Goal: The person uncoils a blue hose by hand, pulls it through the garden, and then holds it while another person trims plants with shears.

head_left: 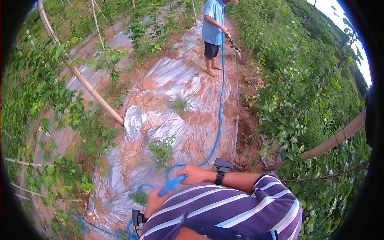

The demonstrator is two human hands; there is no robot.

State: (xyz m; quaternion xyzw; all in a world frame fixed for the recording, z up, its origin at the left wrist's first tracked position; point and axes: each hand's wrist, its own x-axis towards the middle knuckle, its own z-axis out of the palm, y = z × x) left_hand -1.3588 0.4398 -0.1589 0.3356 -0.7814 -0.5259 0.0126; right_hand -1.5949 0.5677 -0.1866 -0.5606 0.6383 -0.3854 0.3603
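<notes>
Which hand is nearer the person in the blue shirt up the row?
Right. The right hand grips the blue hose farther forward, on the side towards the person in the blue shirt. The left hand holds the hose farther back, close to the body.

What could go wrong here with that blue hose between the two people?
1. The blue hose lies in loops near the left hand and right hand that hold it; those loops could snag or trip.
2. It runs over the silver sheet close to a small plant; a pull might drag it across.
3. The person ahead seems to hold the far end; a hard tug could jerk it away.
</notes>
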